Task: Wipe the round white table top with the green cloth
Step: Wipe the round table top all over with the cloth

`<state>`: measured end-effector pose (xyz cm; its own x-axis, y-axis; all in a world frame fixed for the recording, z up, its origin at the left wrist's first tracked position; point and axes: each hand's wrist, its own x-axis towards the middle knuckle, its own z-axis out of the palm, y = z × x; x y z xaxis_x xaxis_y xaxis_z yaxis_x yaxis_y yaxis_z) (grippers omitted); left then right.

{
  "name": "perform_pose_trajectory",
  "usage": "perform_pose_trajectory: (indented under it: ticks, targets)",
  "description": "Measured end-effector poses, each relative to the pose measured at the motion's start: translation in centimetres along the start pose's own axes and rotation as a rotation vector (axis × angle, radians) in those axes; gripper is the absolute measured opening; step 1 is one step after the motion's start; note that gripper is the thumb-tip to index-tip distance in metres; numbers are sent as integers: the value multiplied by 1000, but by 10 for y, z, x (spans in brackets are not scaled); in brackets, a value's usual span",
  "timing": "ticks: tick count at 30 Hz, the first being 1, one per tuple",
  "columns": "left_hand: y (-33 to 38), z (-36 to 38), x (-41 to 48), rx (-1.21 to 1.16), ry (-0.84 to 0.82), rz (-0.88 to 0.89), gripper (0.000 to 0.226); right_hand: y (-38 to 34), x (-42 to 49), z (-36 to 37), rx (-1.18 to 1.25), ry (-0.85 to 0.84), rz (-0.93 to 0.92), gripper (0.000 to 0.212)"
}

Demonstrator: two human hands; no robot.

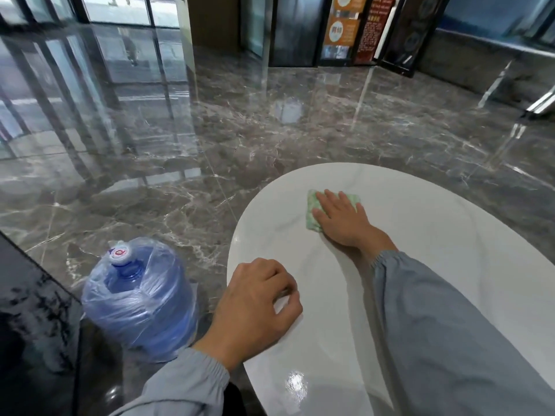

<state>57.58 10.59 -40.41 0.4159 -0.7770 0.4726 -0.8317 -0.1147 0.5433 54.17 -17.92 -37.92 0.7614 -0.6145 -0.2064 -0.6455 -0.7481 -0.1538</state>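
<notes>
Head view, itemised.

1. Round white table top (420, 235): glossy, faintly veined, filling the lower right of the frame, with a bright glare spot near its close edge.

2. Green cloth (313, 205): folded into a small square pad, pale green and mottled. It lies flat on the table top towards the far side and left of centre. Its left edge and far right corner show; the rest is covered by the hand.

3. Right hand (342, 220): laid palm down on the green cloth, fingers straight and slightly spread, pressing it against the surface and not curled round it. The heel of the hand rests on bare table just behind the cloth. A grey sleeve (450, 325) with an elastic cuff covers the forearm.

4. Left hand (255, 298): resting on the near left rim of the table, well apart from the cloth. Its fingers are loosely curled with the tips on the surface, grasping nothing. Matching grey cuff at the wrist.

5. Water bottle (138, 298): large, blue, wrapped in clear plastic film, white cap (120, 255) on top. It stands upright on the floor just beside the table's left edge.

6. Floor (210, 130): polished grey marble tiles with white veining, reflecting window frames.

7. Display panels (341, 28): orange and dark red, upright at the far wall; print unreadable.
</notes>
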Motion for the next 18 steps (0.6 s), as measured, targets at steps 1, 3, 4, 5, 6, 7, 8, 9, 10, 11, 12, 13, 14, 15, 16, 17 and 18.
perform_pose_trajectory:
  ticks: [1, 3, 4, 5, 6, 7, 8, 9, 10, 11, 12, 13, 14, 15, 16, 17, 18]
  targets:
    - [0, 0, 0, 1, -6, -7, 6, -5, 7, 0, 8, 0, 25, 62]
    - [0, 0, 0, 8, -20, -11, 6, -29, 17, 1, -6, 6, -12, 62]
    - [0, -1, 1, 14, -28, -10, 6, -45, 18, 2, -18, -5, -75, 62]
    - [0, -1, 1, 18, -33, -12, 7, -62, 16, 4, -37, -25, -162, 61]
    - [0, -2, 0, 17, -34, -15, 7, -76, 10, 8, -64, -44, -259, 61]
    - [0, -2, 0, 14, -32, -16, 7, -88, 2, 12, -95, -56, -362, 60]
    - [0, -2, 1, 11, -30, -15, 7, -95, -8, 17, -121, -61, -465, 59]
    - [0, -2, 1, 9, -27, -9, 7, -97, -17, 21, -137, -66, -557, 58]
    - [0, -1, 1, 7, -23, -3, 6, -96, -24, 23, -145, -70, -627, 58]
    - [0, -1, 1, 11, -20, 2, 6, -91, -25, 22, -142, -70, -667, 58]
    - [0, -1, 2, 16, -21, 1, 6, -86, -20, 20, -131, -74, -673, 58]
    - [0, -2, 1, 19, -25, -2, 5, -80, -12, 16, -120, -76, -639, 58]
    - [0, -1, 1, 15, -33, -2, 5, -70, 0, 11, -112, -69, -566, 59]
    - [-1, 0, 1, 10, -40, -5, 4, -60, 13, 5, -105, -54, -467, 59]
    - [-2, 0, 1, 8, -45, -8, 4, -50, 26, -1, -94, -41, -363, 59]
    - [-2, -1, 1, 9, -50, -9, 3, -43, 36, -5, -75, -33, -266, 59]
    - [-2, -1, 1, 11, -53, -8, 3, -39, 43, -7, -59, -29, -189, 59]
